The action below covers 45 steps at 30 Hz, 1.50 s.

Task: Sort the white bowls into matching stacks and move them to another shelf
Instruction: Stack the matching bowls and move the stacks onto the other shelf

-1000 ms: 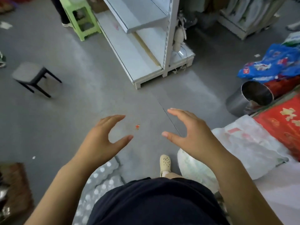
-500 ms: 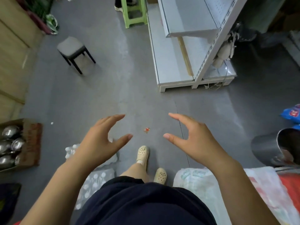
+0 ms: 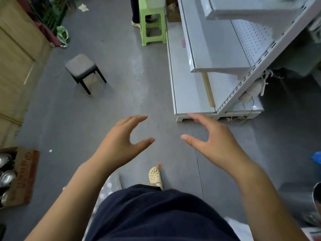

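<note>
Head view, looking down at a grey floor.

Hands: the left hand and right hand are both held out in front at about the same height and well apart. Each has its fingers loosely curved and its thumb spread, palms turned toward each other. Neither grasps or touches anything.

Task items: no white bowls are in view, so I cannot tell where they are. The only bowls visible are steel bowls in a cardboard box at the left edge, and they are not the task's.

Surroundings:
- A white metal shelf unit stands ahead to the right, its near corner just beyond the right fingertips in the picture.
- A grey stool is ahead to the left.
- A green stool is farther off.
- One cream clog shows below the hands.

Step (judgement): in transit between loads, with the hands shaped as if for a round stack.

Handling (judgement, bowls unseen):
- Material: likely stiff, smooth-glazed and breakable.
- Weight: one bowl is light, but a stack is heavy.
- Risk: mismatched sizes would rock when nested, and a tilted stack could slide apart.
- Grip: take the stack with both palms low on opposite sides, fingers under the bottom bowl's foot. Do not lift it by the top rim.
- Carrying and setting down: carry it level and set it down flat.
</note>
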Tool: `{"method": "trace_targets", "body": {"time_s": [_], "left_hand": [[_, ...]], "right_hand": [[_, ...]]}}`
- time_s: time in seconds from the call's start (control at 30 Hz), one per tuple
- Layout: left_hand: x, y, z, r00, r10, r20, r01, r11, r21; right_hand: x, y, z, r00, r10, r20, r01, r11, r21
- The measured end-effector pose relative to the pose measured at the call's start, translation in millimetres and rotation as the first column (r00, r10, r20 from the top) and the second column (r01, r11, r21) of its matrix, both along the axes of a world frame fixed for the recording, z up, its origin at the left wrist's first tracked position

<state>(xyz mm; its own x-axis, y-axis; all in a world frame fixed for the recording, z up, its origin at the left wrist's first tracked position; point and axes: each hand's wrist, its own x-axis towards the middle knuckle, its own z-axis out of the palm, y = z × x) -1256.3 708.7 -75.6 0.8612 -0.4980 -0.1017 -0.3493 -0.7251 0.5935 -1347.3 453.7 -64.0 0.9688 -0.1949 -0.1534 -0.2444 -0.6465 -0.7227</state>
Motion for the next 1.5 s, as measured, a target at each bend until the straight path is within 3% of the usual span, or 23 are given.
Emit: {"method": "trace_targets", "body": {"time_s": [0.23,0.83,1.0,1.13,1.3,1.5], "left_hand": [[140,-39,31,0.990,-0.085,0.113,0.084,0.996,0.015],[438,-205,77,0.955,-0.148,0.257,0.188,0.972,-0.139],[501,-251,82,0.935,-0.202,0.290,0.264,0.945,-0.193],[541,-282,72,0.911,-0.313,0.268,0.366,0.913,-0.178],[603,-329,68,0.846,-0.460,0.270,0.510,0.846,-0.156],[670,-394,83,0.682,-0.675,0.282,0.718,0.691,-0.081]], "right_hand": [[108,-32,15,0.992,-0.117,0.057,0.114,0.992,0.051],[388,-164,61,0.959,-0.206,0.196,0.210,0.978,0.000],[437,-201,72,0.937,-0.282,0.208,0.297,0.954,-0.046],[456,-218,63,0.907,-0.385,0.168,0.389,0.921,0.010],[482,-227,50,0.827,-0.537,0.164,0.541,0.841,0.027],[519,-235,57,0.645,-0.733,0.214,0.741,0.669,0.059]]}}
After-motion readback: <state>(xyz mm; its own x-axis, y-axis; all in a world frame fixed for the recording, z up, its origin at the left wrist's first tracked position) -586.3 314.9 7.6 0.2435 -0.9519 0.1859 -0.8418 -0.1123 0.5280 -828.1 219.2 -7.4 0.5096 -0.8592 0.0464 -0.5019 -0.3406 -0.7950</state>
